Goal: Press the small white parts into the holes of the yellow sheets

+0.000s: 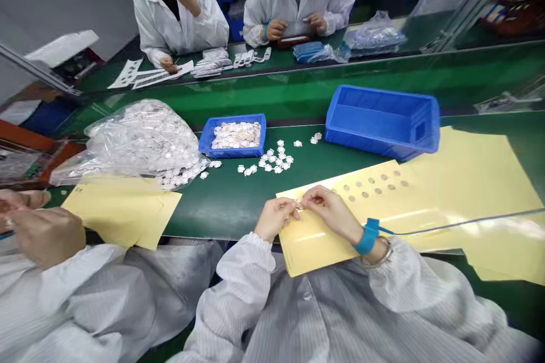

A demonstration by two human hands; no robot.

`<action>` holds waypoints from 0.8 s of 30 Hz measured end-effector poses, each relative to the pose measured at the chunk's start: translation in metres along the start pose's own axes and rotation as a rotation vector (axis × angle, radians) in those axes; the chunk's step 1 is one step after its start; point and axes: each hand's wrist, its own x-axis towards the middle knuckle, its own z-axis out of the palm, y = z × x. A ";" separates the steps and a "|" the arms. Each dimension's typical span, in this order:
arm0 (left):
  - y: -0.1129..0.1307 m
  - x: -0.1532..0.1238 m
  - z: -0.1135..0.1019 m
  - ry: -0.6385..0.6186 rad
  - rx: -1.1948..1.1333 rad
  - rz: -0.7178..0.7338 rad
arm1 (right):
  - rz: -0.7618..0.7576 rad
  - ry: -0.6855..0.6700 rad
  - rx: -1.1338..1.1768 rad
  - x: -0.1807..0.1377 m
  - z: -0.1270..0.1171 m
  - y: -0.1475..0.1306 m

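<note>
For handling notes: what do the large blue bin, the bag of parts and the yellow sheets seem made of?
Large blue bin: probably moulded plastic, smooth, with an even rim. Bag: likely clear plastic film, shiny, wrinkled, white parts showing through. Yellow sheets: glossy from glare, coated paper or plastic.

On the table (213, 204), a bag (140, 130) is lying at the left; one bin (234, 153), with discs (236, 135) resting inside, is standing just right of it, a second bin (366, 140) farther right. Loose discs (277, 160) are lying between and nearer. Sheets (315, 249) are lying near right, other sheets (123, 204) before the bag.
</note>
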 end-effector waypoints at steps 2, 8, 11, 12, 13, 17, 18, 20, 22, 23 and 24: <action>0.002 0.000 0.001 -0.002 0.007 0.003 | 0.001 0.002 0.009 0.000 0.001 0.001; 0.003 0.000 0.002 -0.011 -0.018 0.004 | -0.010 0.022 0.009 0.001 0.004 0.003; 0.003 -0.001 0.002 -0.011 -0.036 0.003 | -0.012 0.022 -0.007 0.000 0.004 0.002; 0.003 -0.001 0.002 -0.012 -0.039 0.005 | -0.013 0.024 -0.011 0.000 0.004 0.001; 0.002 -0.001 0.002 -0.013 -0.042 0.007 | -0.014 0.027 -0.016 0.000 0.003 0.001; 0.002 -0.001 0.002 -0.022 -0.050 0.013 | -0.014 0.038 -0.024 0.000 0.004 0.001; 0.003 -0.001 0.002 -0.023 -0.052 0.013 | -0.009 0.037 -0.021 0.000 0.005 0.002; 0.005 -0.003 0.001 -0.024 -0.052 0.014 | 0.011 0.035 0.001 0.000 0.005 0.001; 0.008 -0.005 0.001 -0.028 -0.053 0.016 | 0.033 0.048 0.048 -0.001 0.006 0.000; 0.010 -0.007 0.002 -0.034 -0.057 0.016 | 0.037 0.051 0.071 -0.002 0.005 -0.002; 0.011 -0.009 0.002 -0.040 -0.066 0.016 | 0.034 0.039 0.087 -0.002 0.005 -0.004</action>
